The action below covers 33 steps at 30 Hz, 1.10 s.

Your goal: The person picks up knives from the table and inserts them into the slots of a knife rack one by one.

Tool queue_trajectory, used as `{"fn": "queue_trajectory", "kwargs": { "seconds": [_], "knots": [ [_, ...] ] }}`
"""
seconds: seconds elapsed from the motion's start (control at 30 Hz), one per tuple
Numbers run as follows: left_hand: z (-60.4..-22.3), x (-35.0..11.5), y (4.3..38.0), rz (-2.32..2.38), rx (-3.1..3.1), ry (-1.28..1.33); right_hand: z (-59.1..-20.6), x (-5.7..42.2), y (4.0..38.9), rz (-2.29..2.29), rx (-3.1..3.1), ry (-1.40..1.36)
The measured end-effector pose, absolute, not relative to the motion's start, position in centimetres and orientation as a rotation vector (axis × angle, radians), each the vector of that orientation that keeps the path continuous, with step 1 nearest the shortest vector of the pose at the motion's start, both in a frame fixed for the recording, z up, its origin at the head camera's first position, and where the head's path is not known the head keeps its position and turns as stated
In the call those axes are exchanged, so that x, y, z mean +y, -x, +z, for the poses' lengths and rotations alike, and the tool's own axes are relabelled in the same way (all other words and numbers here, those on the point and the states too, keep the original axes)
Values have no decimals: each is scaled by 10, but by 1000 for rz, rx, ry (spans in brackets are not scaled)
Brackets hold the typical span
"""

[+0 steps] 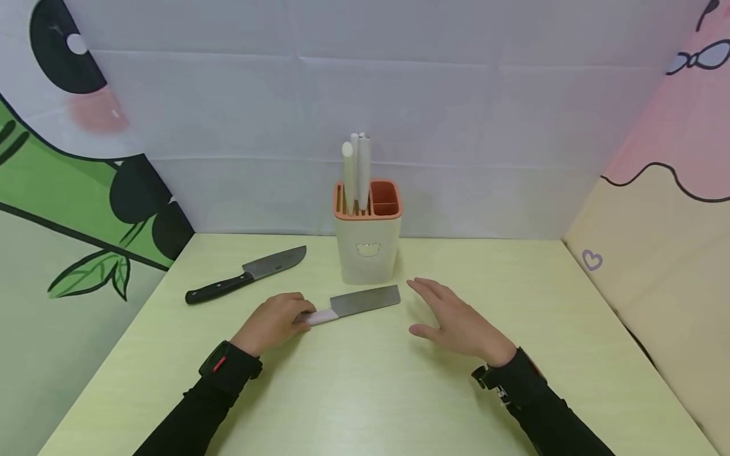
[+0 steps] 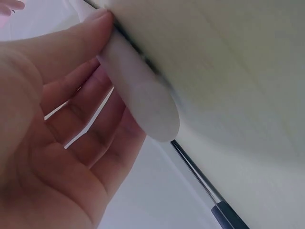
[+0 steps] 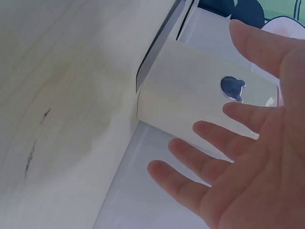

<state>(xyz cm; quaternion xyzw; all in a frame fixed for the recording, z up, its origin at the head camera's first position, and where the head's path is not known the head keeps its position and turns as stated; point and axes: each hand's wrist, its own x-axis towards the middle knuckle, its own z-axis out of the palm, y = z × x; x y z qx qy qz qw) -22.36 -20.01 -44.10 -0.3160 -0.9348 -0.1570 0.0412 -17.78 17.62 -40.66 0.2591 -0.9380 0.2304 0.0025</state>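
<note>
My left hand [image 1: 274,324] pinches the pale handle of a cleaver [image 1: 365,301] with a broad rectangular blade, low at the tabletop. In the left wrist view, the thumb lies along one side of the handle [image 2: 145,98], with the fingers curled behind it. To the right of the blade tip, my right hand [image 1: 459,326] is held with fingers spread and nothing in it. The right wrist view shows its fingers extended in front of the cream knife holder [image 3: 178,88]. A black-handled knife [image 1: 245,275] lies beyond the left hand.
At the back of the table [image 1: 365,392] stands that holder, with an orange slotted top [image 1: 383,217] and several white-handled items [image 1: 364,171] upright in its left part. Behind it hangs a pale cloth wall [image 1: 239,114]; printed side panels [image 1: 656,253] border the table.
</note>
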Motion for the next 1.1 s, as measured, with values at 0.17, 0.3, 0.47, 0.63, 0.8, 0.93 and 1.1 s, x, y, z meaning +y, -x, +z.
{"fn": "queue_trajectory", "kwargs": {
  "seconds": [0.17,0.3,0.47,0.63,0.8,0.93,1.1],
  "knots": [
    [-442,-194,225,-480,-2834,1003,-402,182,179,745,-2936,-787],
    [-442,-186,225,-498,-2798,1045,-398,187,180,779,-2942,-766],
    [-442,-168,229,-488,-2747,1122,-395,193,183,815,-2942,-755],
    [-442,-147,232,-469,-2744,1163,-394,196,184,846,-2923,-793],
    [-441,-124,233,-466,-2758,1191,-393,199,185,863,-2912,-806],
    [-439,-105,234,-461,-2771,1233,-393,200,185,853,-2909,-810],
    [-438,-85,233,-454,-2761,1279,-393,201,186,792,-2877,-840]
  ]
}}
